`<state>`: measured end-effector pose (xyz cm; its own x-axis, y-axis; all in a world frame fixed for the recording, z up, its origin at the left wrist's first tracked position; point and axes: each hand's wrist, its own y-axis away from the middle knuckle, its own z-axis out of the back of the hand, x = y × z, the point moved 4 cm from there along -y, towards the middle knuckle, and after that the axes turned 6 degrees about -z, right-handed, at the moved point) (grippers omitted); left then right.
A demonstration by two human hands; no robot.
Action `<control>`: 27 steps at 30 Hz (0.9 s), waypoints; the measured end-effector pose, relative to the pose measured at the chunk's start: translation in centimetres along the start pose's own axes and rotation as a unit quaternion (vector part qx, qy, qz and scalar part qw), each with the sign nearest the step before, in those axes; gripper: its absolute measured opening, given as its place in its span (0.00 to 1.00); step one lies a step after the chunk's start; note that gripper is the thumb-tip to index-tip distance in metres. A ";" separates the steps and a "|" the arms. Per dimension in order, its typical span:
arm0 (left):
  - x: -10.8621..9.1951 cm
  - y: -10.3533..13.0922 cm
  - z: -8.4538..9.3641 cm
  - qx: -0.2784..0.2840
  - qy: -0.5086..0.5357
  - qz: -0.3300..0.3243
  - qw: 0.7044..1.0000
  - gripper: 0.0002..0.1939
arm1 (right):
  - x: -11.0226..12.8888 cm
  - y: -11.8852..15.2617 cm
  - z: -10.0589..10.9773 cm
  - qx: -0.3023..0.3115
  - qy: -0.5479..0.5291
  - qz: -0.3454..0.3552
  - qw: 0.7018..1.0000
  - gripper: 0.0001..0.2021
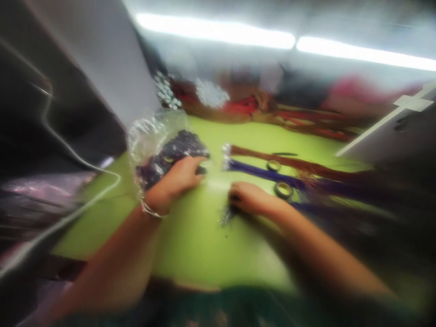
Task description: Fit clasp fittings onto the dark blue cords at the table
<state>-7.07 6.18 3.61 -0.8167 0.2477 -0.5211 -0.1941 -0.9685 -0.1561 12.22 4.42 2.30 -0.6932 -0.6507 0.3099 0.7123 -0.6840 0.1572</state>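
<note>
My left hand (185, 175) is at the right edge of a clear plastic bag (141, 138) filled with small dark pieces (180, 144). Its thumb and fingers are apart around a small dark object (201, 170); blur hides whether it grips this. Over the green table (194, 245), my right hand (248, 197) is closed, with its fingers curled on something I cannot make out. Small shiny dark pieces (225, 217) lie just below those fingers. Beyond it, brown wires (259, 155) and blue wires (252, 170) with white ends stretch to the right.
Two rolls of tape, one upper (273, 165) and one lower (284, 190), lie beside the wires. Red and brown bundles (241, 106) line the table's back. A white cable (81, 209) crosses the left side. A grey panel with a white strip (371, 125) stands at right.
</note>
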 end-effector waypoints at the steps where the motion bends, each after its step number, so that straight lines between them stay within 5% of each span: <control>1: -0.1 -0.1 -0.4 0.009 0.077 0.000 0.997 0.22 | -0.1 0.0 0.1 -0.006 -0.010 -0.005 1.000 0.05; 4: -0.7 0.0 -2.1 0.042 0.314 0.040 0.948 0.20 | -1.0 -0.3 0.5 -0.071 -0.054 -0.051 0.995 0.07; 7: -1.7 0.2 -3.7 0.040 0.510 0.078 0.856 0.22 | -2.2 -0.3 1.1 -0.178 -0.140 -0.082 0.971 0.07; 10: -2.5 0.5 -5.4 0.066 0.628 0.141 0.763 0.19 | -3.3 -0.1 1.2 -0.225 -0.259 -0.095 0.934 0.06; 12: -2.9 0.6 -6.2 0.077 0.659 0.161 0.730 0.16 | -3.8 0.1 1.0 -0.231 -0.327 -0.107 0.910 0.05; 16: -3.2 0.6 -7.0 0.083 0.687 0.168 0.702 0.12 | -3.9 0.4 0.9 -0.285 -0.344 -0.083 0.891 0.05; 27: -3.5 0.9 -7.5 0.084 0.685 0.194 0.697 0.15 | -2.8 0.7 0.5 -0.245 -0.197 -0.085 0.945 0.12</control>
<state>-0.35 4.67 -0.99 0.4385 -0.3521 -0.8269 -0.2583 -0.9306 0.2594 14.65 5.94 2.02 -0.6293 -0.4099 0.6602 0.3902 -0.9014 -0.1877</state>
